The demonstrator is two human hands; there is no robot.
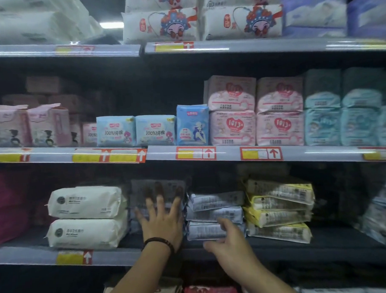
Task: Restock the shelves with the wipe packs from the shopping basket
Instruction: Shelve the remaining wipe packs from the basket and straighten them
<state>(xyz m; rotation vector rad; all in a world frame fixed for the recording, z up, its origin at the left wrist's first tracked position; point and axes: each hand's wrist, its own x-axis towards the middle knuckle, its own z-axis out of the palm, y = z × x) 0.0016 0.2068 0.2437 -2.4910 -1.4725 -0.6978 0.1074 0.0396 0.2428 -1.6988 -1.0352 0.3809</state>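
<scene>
On the lower shelf (324, 243) a grey wipe pack (145, 188) stands upright between white packs and a grey stack. My left hand (162, 220) lies flat against its face with fingers spread and straight. To its right, three grey wipe packs (215, 214) lie stacked. My right hand (230, 242) reaches the front of the bottom pack of that stack, with the thumb up against it and the fingers below; whether it grips the pack is unclear. No shopping basket is in view.
Two white packs (86, 217) are stacked left of the upright pack; yellow-edged packs (279, 209) are stacked at the right. The middle shelf (161, 153) holds blue, pink and teal packs. The top shelf (249, 47) carries white tissue packs. More packs sit below.
</scene>
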